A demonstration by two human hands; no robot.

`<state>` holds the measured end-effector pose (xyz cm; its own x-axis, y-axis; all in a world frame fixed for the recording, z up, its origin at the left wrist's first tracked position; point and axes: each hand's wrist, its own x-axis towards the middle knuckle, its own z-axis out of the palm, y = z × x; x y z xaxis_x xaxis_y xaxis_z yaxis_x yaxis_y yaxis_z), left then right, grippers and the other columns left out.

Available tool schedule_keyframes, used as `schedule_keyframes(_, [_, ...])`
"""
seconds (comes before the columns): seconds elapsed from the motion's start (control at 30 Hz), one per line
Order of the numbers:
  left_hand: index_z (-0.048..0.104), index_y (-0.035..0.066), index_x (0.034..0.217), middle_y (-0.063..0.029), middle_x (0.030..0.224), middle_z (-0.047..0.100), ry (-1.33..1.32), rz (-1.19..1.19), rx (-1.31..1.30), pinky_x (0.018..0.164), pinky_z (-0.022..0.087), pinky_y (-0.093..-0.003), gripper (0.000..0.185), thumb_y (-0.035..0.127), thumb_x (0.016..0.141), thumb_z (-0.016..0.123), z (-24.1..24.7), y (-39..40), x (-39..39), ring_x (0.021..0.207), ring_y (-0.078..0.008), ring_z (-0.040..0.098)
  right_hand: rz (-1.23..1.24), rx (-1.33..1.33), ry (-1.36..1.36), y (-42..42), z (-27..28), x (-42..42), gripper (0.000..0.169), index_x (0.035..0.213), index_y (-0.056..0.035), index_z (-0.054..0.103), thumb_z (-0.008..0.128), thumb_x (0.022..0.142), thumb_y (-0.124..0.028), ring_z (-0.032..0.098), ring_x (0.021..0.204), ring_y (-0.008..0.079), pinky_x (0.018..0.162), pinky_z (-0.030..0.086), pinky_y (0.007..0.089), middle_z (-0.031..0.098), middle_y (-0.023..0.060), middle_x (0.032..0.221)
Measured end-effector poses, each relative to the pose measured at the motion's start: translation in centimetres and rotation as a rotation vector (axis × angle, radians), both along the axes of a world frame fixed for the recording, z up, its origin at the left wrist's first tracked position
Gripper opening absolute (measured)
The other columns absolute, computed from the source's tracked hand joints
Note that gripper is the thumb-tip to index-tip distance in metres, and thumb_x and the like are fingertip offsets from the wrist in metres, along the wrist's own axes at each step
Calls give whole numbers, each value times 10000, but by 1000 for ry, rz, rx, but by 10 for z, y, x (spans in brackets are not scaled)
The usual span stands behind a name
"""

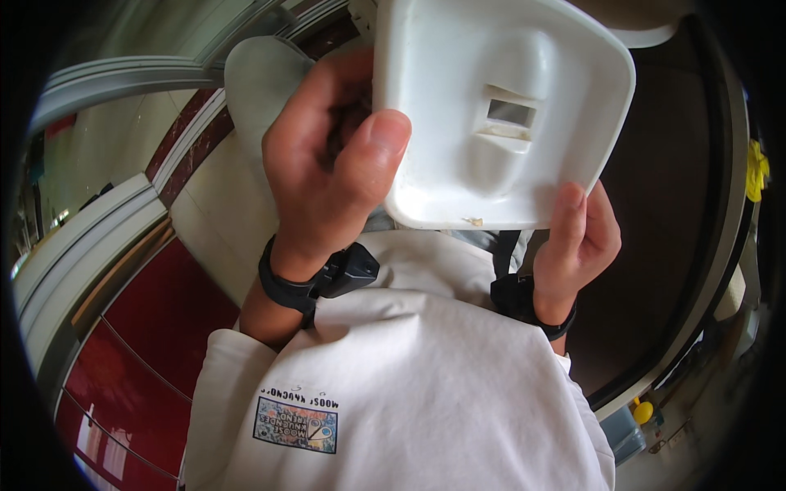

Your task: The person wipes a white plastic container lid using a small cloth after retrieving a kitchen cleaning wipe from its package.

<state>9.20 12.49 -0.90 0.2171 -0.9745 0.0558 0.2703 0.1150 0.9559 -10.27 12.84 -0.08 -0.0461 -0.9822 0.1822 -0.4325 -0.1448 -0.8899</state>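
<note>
Both of my hands hold a white plastic piece shaped like a shallow square lid or tray (442, 73), tilted up before me. It has rounded corners, a raised ridge across its middle and a small rectangular opening in that ridge. A small brownish fleck lies on its lower rim. My left hand (338, 141) grips the left edge, thumb on the face and fingers hidden behind. My right hand (577, 239) pinches the lower right corner between thumb and fingers. Each wrist wears a black strap with a black device.
Glossy dark red cabinet fronts (147, 319) stand at the left, below a metal-framed sliding door (135, 70). A large dark panel with a pale rim (645, 215) fills the right side. Beyond it are a yellow cloth or glove (756, 170) and a bluish container (621, 434).
</note>
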Motion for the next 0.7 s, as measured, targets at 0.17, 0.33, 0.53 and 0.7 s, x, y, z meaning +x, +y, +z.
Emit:
schedule_keyframes(0.17, [579, -45, 1047, 2, 799, 591, -36, -32, -5, 533, 356, -156, 327, 134, 781, 642, 2, -3, 2, 626, 0, 458, -9, 376, -358, -12, 14, 19, 249, 921, 27, 584, 586, 885, -220, 510, 732, 75, 666, 392, 202, 592, 22, 802])
schedule_keyframes(0.33, [600, -11, 980, 14, 699, 573, -456, 123, -10, 482, 378, -157, 315, 152, 749, 740, 3, -17, -8, 573, 4, 484, -192, 227, -567, -15, -10, 3, 408, 1127, 42, 512, 545, 911, -303, 596, 873, 170, 759, 463, 256, 603, 109, 991])
schedule_keyframes(0.53, [605, 35, 1063, -8, 691, 533, -841, 144, -411, 445, 403, -225, 379, 10, 693, 685, -14, -3, -20, 528, -97, 491, -196, -222, -195, -27, -11, 8, 436, 1122, 48, 513, 520, 929, -343, 607, 833, 165, 687, 505, 270, 607, 117, 976])
schedule_keyframes(0.7, [646, 101, 1122, -10, 640, 461, -1234, -52, -526, 462, 432, -275, 543, -45, 599, 622, -31, -1, -35, 518, -147, 476, -238, -281, -351, -35, -11, 19, 447, 1088, 37, 530, 526, 920, -377, 614, 789, 157, 676, 500, 258, 624, 107, 931])
